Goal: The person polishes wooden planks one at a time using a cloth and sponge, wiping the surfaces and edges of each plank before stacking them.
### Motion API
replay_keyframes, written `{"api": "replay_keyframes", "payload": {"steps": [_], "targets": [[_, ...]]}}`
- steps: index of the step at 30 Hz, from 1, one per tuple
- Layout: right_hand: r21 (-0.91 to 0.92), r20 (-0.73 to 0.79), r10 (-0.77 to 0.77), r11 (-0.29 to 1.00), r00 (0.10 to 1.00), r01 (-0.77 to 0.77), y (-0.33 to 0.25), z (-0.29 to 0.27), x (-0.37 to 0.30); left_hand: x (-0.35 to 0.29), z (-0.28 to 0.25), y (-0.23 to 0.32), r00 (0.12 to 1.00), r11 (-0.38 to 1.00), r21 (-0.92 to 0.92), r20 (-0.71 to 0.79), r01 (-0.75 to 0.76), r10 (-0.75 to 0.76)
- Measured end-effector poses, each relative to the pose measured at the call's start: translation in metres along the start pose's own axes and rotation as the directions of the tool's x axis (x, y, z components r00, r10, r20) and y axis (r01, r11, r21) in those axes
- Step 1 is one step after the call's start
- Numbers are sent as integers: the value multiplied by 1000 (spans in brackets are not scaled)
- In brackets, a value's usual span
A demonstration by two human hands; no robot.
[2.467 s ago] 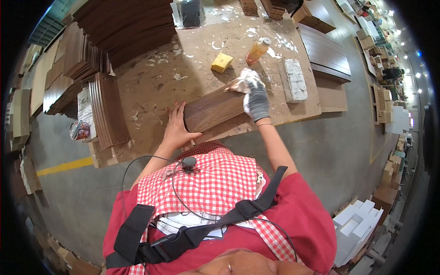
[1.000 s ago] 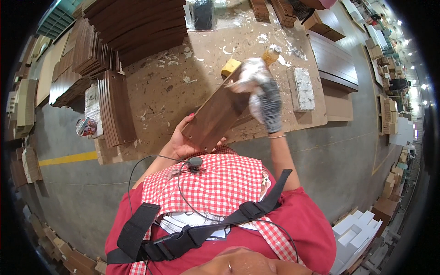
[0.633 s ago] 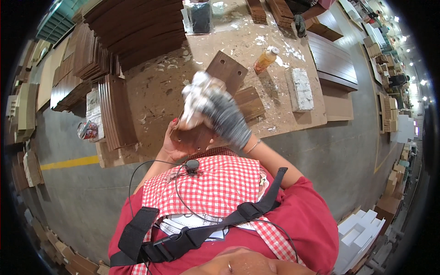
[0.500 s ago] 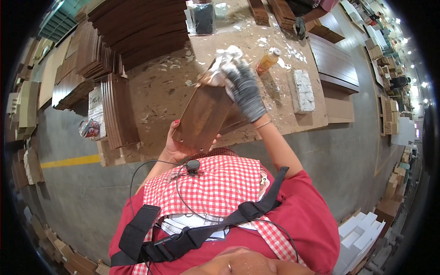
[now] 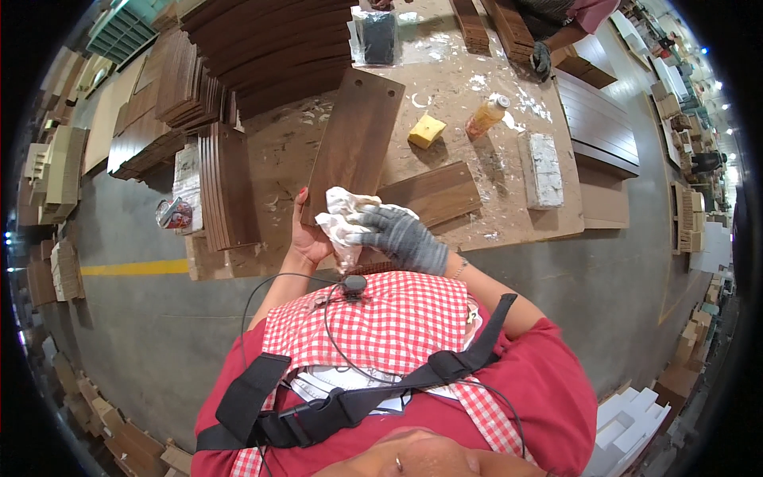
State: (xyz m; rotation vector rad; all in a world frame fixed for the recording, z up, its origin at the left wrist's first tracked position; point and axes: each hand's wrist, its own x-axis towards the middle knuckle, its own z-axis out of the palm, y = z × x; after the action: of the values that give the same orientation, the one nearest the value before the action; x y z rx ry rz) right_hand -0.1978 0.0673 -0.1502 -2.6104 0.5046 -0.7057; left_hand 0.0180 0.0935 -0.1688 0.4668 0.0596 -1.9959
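My bare left hand point(image 5: 308, 235) grips the near end of a dark brown wooden board point(image 5: 355, 135), which has a hole near each far corner. In a grey glove, my right hand point(image 5: 404, 237) presses a crumpled white rag point(image 5: 347, 219) against the board's near end, close to my body. A second brown board point(image 5: 433, 195) lies on the table to the right, partly behind the glove. Beyond it sit a yellow sponge block point(image 5: 427, 132) and a bottle of amber liquid point(image 5: 487, 116).
The worktable point(image 5: 509, 219) is covered in brown board with white flecks. Tall stacks of brown boards point(image 5: 270, 48) stand at the far left, shorter stacked boards point(image 5: 226, 187) nearer. A white-wrapped block point(image 5: 544, 171) lies right. Another person's gloved hand point(image 5: 541, 60) shows at the far right.
My right hand has drawn the rag from the board's far end toward me to its near end. The held board's far end, the sponge block and the second board now show more fully.
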Motion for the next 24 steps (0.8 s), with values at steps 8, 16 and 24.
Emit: {"api": "replay_keyframes", "payload": {"steps": [8,16,24], "targets": [[682,-191,630,637,753,-360,41,-58,-34,-13,28,16,969,997,46,234,67,-76],[987,-58,870,124,490,-104,66,-26,31,-16,19,-5,998,977,212,60,-30,18],[839,295,752,-499,590,216,62,9,18,-38,64,-1,990,377,926,-26,-27,136]]}}
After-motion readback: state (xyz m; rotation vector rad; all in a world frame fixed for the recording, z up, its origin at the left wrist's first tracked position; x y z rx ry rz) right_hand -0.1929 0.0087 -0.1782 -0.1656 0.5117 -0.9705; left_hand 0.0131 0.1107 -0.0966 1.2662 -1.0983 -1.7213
